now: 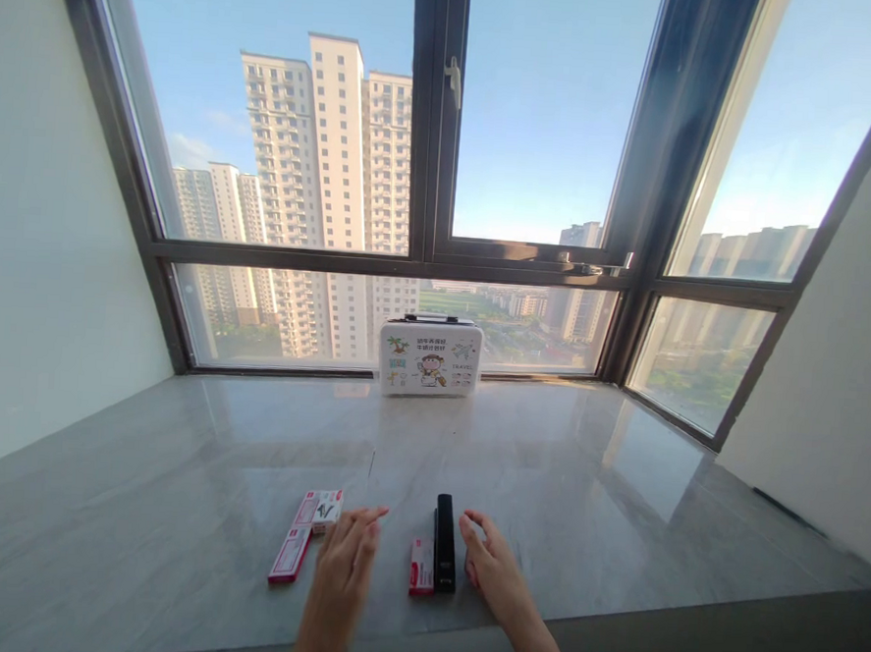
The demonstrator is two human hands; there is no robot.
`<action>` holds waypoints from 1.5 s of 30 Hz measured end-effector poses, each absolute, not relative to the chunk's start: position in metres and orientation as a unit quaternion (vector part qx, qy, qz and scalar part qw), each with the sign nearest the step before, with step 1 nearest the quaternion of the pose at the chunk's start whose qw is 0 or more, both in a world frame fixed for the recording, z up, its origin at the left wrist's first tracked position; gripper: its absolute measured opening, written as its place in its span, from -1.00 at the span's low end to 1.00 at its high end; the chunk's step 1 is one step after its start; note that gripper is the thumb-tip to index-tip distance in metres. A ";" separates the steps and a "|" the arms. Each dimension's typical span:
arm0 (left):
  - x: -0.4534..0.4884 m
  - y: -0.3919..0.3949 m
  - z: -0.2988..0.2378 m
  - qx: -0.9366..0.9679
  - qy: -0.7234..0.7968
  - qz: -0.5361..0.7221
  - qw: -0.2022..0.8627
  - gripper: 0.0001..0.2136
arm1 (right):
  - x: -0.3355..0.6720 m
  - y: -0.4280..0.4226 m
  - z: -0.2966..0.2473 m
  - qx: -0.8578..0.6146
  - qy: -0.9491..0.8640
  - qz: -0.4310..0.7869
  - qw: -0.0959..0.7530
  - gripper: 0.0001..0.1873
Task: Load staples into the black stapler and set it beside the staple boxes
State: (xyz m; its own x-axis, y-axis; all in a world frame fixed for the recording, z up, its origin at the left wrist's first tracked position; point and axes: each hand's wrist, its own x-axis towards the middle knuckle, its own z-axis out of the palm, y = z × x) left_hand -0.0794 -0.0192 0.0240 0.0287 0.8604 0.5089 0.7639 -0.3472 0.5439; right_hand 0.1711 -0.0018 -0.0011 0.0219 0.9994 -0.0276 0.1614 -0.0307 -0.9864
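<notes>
A black stapler [446, 543] lies lengthwise on the grey stone sill, and a small red-and-white box [422, 568] sits against its left side. Just right of the stapler is my right hand [493, 566], fingers loosely bent and apart, holding nothing. My left hand [343, 566] is over the sill between two groups of boxes, its fingers stretched out and nothing in them. Close to its left are a flat pink-and-white box [290, 555], another such box [306, 508] beyond it, and a small white box [328, 509] with a dark picture, partly behind the hand.
A white case [430, 361] with cartoon prints and a dark handle stands upright at the back against the window. Dark window frames [424, 266] enclose the sill [252, 433]. White walls rise at both sides, and the sill's front edge runs near my wrists.
</notes>
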 end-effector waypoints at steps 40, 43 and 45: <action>-0.190 0.013 0.015 0.636 0.669 0.381 0.049 -0.61 | 0.171 -0.002 -0.002 -0.480 -0.598 0.492 0.412 -0.22; -0.212 -0.005 -0.008 0.649 0.670 0.357 0.043 -0.67 | 0.171 -0.001 -0.003 -0.477 -0.599 0.493 0.412 -0.23; -0.217 -0.019 -0.020 0.661 0.660 0.352 0.050 -0.70 | 0.170 -0.001 -0.005 -0.478 -0.601 0.492 0.411 -0.23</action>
